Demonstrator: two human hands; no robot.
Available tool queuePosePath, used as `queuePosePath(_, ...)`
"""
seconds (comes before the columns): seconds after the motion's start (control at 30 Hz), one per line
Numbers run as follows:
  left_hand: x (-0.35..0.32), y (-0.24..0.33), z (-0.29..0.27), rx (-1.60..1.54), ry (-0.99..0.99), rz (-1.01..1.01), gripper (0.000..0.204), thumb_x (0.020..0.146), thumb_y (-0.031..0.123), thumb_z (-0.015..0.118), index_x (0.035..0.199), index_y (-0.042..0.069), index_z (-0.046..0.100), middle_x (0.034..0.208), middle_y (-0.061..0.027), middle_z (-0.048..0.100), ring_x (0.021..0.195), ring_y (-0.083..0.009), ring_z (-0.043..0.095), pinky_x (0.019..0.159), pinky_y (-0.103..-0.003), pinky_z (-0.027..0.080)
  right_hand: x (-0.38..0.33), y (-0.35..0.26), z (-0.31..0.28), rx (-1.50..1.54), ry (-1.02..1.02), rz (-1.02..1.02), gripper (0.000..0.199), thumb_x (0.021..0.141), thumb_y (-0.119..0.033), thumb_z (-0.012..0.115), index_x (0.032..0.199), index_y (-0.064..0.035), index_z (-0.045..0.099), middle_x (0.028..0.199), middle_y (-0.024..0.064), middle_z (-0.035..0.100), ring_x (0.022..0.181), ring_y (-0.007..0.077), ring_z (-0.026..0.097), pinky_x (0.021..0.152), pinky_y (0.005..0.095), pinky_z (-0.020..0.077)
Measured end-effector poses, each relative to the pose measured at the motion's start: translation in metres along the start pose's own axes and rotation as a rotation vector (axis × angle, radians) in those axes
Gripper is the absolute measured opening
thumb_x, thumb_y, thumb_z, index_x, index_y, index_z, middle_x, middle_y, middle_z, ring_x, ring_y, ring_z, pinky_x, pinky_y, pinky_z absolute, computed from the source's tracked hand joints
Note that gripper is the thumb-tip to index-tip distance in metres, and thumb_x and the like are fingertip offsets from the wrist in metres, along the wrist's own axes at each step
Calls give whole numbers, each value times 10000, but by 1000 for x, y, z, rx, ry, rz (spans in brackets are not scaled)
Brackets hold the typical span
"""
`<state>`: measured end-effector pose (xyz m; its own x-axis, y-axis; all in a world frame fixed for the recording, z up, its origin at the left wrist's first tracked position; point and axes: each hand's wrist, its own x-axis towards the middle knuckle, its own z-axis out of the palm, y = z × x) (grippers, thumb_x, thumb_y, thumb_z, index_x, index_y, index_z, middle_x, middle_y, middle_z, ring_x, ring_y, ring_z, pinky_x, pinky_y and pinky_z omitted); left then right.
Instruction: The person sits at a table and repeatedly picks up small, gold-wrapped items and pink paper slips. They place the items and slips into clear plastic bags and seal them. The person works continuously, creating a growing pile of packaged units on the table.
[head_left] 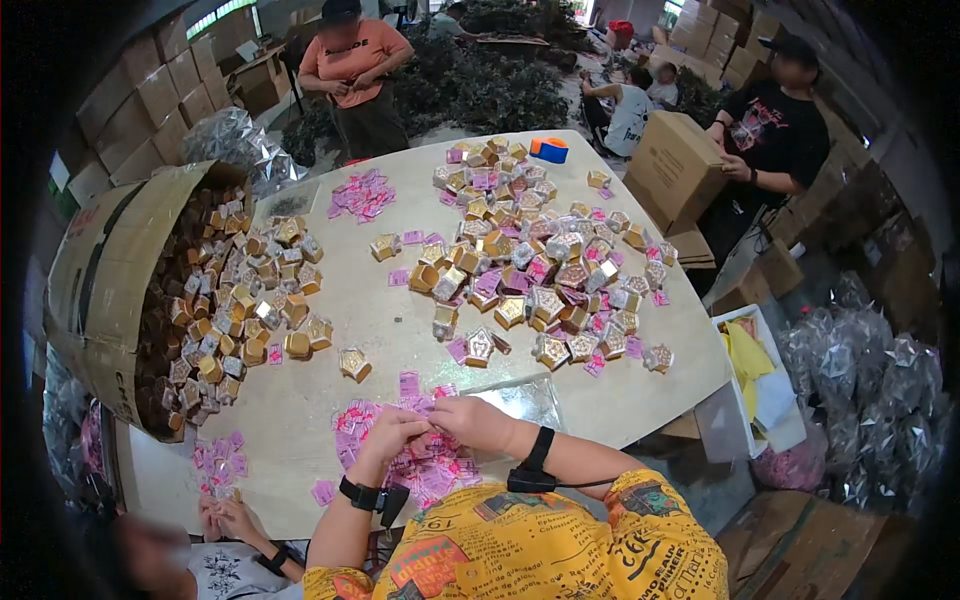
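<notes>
My left hand and my right hand are together above a heap of small pink printed tags at the near edge of the table. The fingers of both are closed, with their tips nearly meeting. Whatever is pinched between them is too small and covered to make out. Beside my right hand lies a clear, shiny plastic sheet or bag. Farther off, a large pile of gold and silver pentagonal boxes is mixed with pink tags. One gold pentagonal box rests alone beyond my left hand.
An open cardboard carton on its side spills more boxes at the left. A co-worker's hands are by another tag heap at lower left. Pink tags and a blue-orange tape roll lie far back. Someone holds a carton at right.
</notes>
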<state>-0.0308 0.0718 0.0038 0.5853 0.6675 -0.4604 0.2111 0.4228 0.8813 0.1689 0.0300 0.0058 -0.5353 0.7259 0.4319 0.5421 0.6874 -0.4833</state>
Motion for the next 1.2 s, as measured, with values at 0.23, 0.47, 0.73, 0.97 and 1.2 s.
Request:
queuePosePath(0.23,10,-3,0,-12,-6,-44,154,842,84,555,780,-14,656,660,-55,627,550,-124,571,520,-241,451,-2,8,8,-100,-89,18,119,752,-109,533,837,-28,511,789,109,509,740,273,581,619,352,488)
queuePosePath(0.47,17,13,-3,200,-118,-125,261,868,242,564,795,11,660,667,-37,625,592,-133,585,541,-274,463,0,5,3,-62,-86,118,79,759,-82,511,776,-6,518,767,140,533,722,312,581,636,385,495)
queuePosePath(0.73,58,5,-92,1162,731,120,517,740,330,690,1160,60,553,1289,-272,411,1178,-412,415,940,-462,396,-10,9,-10,66,1,281,97,783,-80,529,825,6,510,813,161,520,767,345,558,666,415,472)
queuePosePath(0.97,84,-67,-142,1126,685,-129,611,680,210,732,1214,88,460,1246,-255,417,1122,-455,445,870,-511,450,-23,9,4,38,-23,317,132,817,-138,550,874,-19,542,795,138,521,769,322,556,681,402,466)
queuePosePath(1.2,74,-58,-106,1039,748,-49,615,664,164,755,1172,20,441,1113,-220,492,1035,-389,514,861,-445,462,-22,-2,-1,71,8,313,98,786,-102,548,804,-9,524,772,161,533,748,353,557,669,428,459)
